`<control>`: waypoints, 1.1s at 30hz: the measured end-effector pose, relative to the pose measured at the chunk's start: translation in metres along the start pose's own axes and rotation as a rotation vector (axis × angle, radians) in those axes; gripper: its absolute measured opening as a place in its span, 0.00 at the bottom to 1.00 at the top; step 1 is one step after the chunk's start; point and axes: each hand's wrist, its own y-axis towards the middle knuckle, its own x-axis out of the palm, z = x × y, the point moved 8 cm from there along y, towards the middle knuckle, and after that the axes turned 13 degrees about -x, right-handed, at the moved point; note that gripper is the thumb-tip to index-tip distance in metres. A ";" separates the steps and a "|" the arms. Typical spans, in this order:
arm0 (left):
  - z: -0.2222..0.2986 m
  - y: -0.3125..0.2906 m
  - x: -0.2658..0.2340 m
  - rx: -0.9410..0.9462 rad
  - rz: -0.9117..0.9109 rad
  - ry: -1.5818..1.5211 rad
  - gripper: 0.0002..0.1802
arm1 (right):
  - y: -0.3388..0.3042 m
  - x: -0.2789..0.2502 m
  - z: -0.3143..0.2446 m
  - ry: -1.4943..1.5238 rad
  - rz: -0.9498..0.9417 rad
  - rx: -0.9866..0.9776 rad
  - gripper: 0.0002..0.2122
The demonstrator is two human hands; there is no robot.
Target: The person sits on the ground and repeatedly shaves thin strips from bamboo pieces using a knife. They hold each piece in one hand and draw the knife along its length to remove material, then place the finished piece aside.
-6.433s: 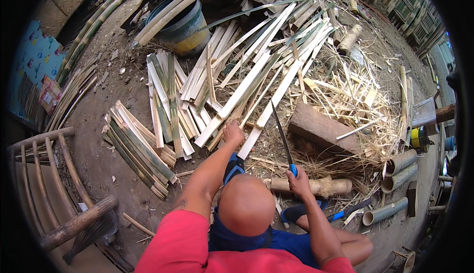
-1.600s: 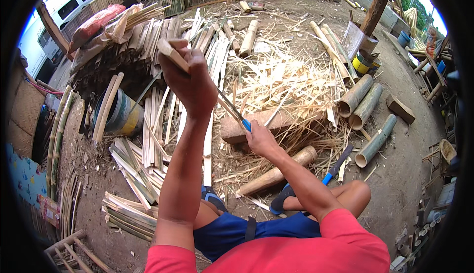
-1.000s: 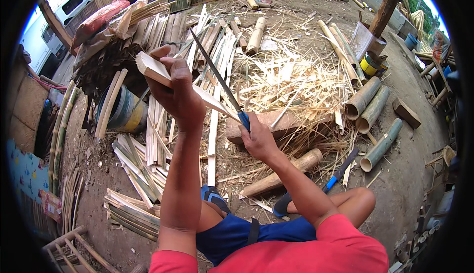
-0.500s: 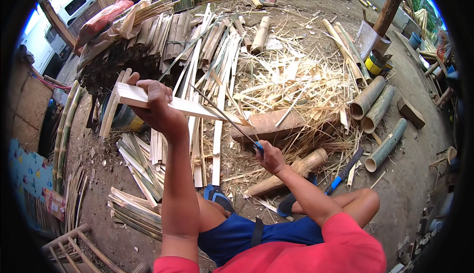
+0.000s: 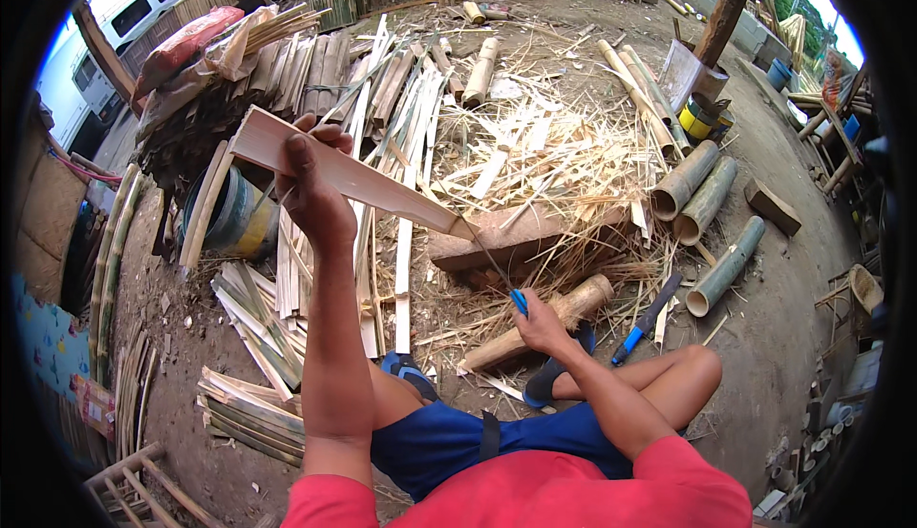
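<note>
My left hand (image 5: 318, 189) is closed around a flat, pale bamboo slat (image 5: 387, 192), holding it tilted with its broad face toward me. The slat's lower end meets a thick wooden block (image 5: 511, 242) on the ground. In my right hand (image 5: 542, 325) is a knife (image 5: 519, 300), gripped by its blue handle. Its thin dark blade reaches up to the slat's lower end, at the block's top; whether the edge bites into the slat cannot be made out.
Pale shavings (image 5: 544, 151) heap behind the block. A log (image 5: 544, 323) and a blue-handled bladed tool (image 5: 650, 323) lie before it. Bamboo tubes (image 5: 726, 265) rest at right. Split bamboo strips (image 5: 253, 413) and a bucket (image 5: 234, 208) are at left.
The slat has turned so its broad face shows more. The knife blade, earlier crossing the slat higher up, is now at its lower end. The whole view has shifted slightly.
</note>
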 end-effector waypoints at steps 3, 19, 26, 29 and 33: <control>-0.002 -0.009 0.001 0.040 0.051 0.067 0.22 | 0.011 -0.006 -0.073 0.150 -0.027 -0.054 0.15; 0.008 -0.017 -0.015 0.076 0.183 0.029 0.18 | 0.050 0.021 -0.098 0.065 0.092 0.059 0.19; 0.007 -0.010 -0.024 0.081 0.205 0.016 0.17 | 0.049 0.068 -0.028 0.049 0.114 -0.067 0.21; 0.005 -0.010 -0.026 0.091 0.165 0.031 0.18 | 0.044 0.062 0.051 -0.101 0.067 0.394 0.26; -0.007 -0.003 -0.015 -0.021 -0.089 -0.159 0.18 | 0.051 0.033 0.026 -0.036 -0.026 0.156 0.27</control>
